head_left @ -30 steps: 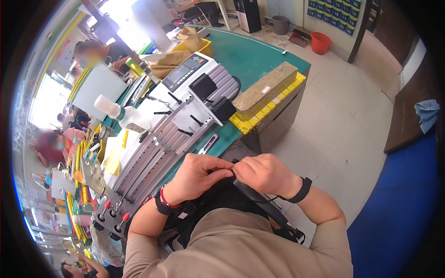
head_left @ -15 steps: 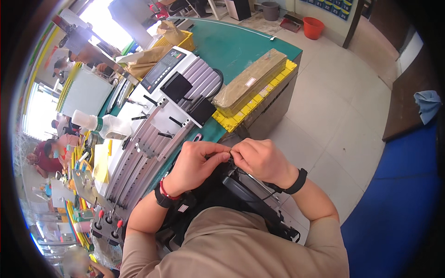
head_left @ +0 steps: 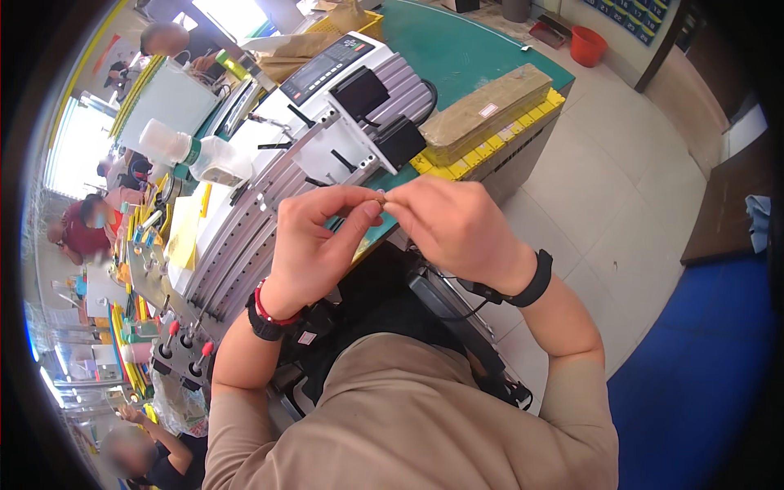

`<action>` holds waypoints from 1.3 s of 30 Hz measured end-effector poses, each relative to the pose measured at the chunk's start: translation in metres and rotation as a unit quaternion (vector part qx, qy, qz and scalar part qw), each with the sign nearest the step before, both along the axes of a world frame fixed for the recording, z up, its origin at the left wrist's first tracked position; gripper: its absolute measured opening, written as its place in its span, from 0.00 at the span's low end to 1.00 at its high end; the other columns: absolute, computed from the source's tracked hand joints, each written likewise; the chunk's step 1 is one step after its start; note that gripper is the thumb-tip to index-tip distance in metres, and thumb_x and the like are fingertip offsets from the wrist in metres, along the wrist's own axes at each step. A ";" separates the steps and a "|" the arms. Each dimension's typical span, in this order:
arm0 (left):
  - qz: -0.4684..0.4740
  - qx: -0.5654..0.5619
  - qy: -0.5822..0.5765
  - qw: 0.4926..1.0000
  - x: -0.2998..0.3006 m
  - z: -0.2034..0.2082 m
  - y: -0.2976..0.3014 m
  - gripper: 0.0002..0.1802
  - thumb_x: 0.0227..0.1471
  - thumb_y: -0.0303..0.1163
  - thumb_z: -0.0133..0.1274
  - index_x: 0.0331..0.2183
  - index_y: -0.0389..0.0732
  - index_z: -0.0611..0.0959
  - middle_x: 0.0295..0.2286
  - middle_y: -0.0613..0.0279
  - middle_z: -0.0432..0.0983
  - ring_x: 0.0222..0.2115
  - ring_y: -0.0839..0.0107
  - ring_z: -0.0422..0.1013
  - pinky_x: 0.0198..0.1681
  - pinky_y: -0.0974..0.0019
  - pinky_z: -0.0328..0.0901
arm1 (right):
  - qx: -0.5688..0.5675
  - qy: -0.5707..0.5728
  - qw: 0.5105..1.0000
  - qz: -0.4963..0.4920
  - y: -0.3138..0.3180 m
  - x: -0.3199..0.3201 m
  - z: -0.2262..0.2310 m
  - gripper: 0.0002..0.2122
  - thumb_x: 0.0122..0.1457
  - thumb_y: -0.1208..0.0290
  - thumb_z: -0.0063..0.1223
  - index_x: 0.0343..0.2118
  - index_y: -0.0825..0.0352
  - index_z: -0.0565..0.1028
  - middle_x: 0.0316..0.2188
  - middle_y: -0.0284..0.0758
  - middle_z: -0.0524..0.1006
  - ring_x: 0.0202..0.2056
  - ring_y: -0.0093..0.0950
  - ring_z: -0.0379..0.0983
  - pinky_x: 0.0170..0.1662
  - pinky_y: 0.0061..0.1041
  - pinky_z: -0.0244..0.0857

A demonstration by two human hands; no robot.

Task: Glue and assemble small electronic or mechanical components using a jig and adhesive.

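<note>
My left hand (head_left: 322,233) and my right hand (head_left: 457,224) meet fingertip to fingertip in front of my body. Thumb and forefinger of each are pinched together on a tiny object between them, too small to name. Both wrists wear black bands, and a red cord circles the left one as well. Just beyond my hands is the grey metal rail machine (head_left: 261,208) with black blocks (head_left: 363,94) and a control panel (head_left: 327,65). Between the hands and my lap the green table edge (head_left: 380,231) shows.
A long wrapped cardboard piece (head_left: 490,114) lies on a yellow strip (head_left: 498,143) at the table's right edge. A translucent bottle (head_left: 216,159) leans on the machine. A red bucket (head_left: 586,46) stands on the floor. Other people (head_left: 98,224) work at the left.
Both hands have risen, still pinched together, and come closer to the machine. The view has shifted, so the machine and table sit further right and higher.
</note>
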State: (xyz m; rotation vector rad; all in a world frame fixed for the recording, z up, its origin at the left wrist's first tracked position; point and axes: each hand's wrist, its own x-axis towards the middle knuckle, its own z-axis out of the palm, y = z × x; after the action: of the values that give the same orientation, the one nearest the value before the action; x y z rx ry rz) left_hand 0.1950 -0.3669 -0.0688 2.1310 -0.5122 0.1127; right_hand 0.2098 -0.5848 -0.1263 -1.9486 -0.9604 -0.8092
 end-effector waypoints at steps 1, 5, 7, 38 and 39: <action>0.000 0.015 -0.028 0.999 -0.002 0.005 0.002 0.06 0.60 0.25 0.64 0.39 0.34 0.91 0.30 0.54 0.88 0.31 0.65 0.85 0.38 0.66 0.75 | 0.079 0.060 0.994 0.043 0.002 0.001 0.004 0.04 0.65 0.77 0.64 0.38 0.70 0.80 0.27 0.34 0.79 0.27 0.27 0.80 0.28 0.25 0.72; -0.007 0.049 -0.111 0.993 -0.008 0.014 0.000 0.06 0.59 0.24 0.64 0.39 0.36 0.91 0.30 0.53 0.87 0.30 0.61 0.84 0.36 0.64 0.74 | 0.169 0.410 0.881 0.167 -0.003 -0.005 0.026 0.05 0.69 0.76 0.62 0.41 0.73 0.81 0.30 0.32 0.83 0.29 0.20 0.81 0.31 0.21 0.72; -0.009 0.053 -0.134 0.990 -0.007 0.011 -0.006 0.06 0.59 0.23 0.63 0.40 0.36 0.90 0.30 0.52 0.86 0.30 0.58 0.83 0.35 0.63 0.74 | 0.219 0.503 0.808 0.216 -0.007 -0.003 0.026 0.05 0.71 0.76 0.60 0.41 0.74 0.81 0.30 0.28 0.82 0.30 0.15 0.80 0.33 0.18 0.73; -0.063 0.265 -0.192 0.943 0.026 -0.134 -0.036 0.39 0.52 0.36 0.71 0.62 0.38 0.77 0.61 0.48 0.74 0.64 0.45 0.67 0.65 0.48 0.63 | 0.133 0.213 0.868 -0.429 -0.224 0.121 -0.165 0.13 0.67 0.63 0.66 0.44 0.67 0.79 0.39 0.39 0.84 0.42 0.35 0.82 0.47 0.35 0.74; -0.148 0.210 -0.140 0.956 0.008 -0.131 -0.041 0.39 0.52 0.38 0.71 0.62 0.38 0.77 0.57 0.48 0.76 0.60 0.46 0.70 0.62 0.48 0.64 | 0.131 0.193 0.875 -0.425 -0.226 0.116 -0.143 0.13 0.67 0.62 0.66 0.43 0.67 0.79 0.39 0.39 0.84 0.42 0.33 0.82 0.48 0.33 0.74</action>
State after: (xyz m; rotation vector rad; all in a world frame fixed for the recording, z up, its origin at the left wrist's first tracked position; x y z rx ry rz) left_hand 0.2025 -0.4081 -0.2003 2.4313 -1.0997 0.1460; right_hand 0.3256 -0.8105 -0.2697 -2.1470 0.2900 -0.8935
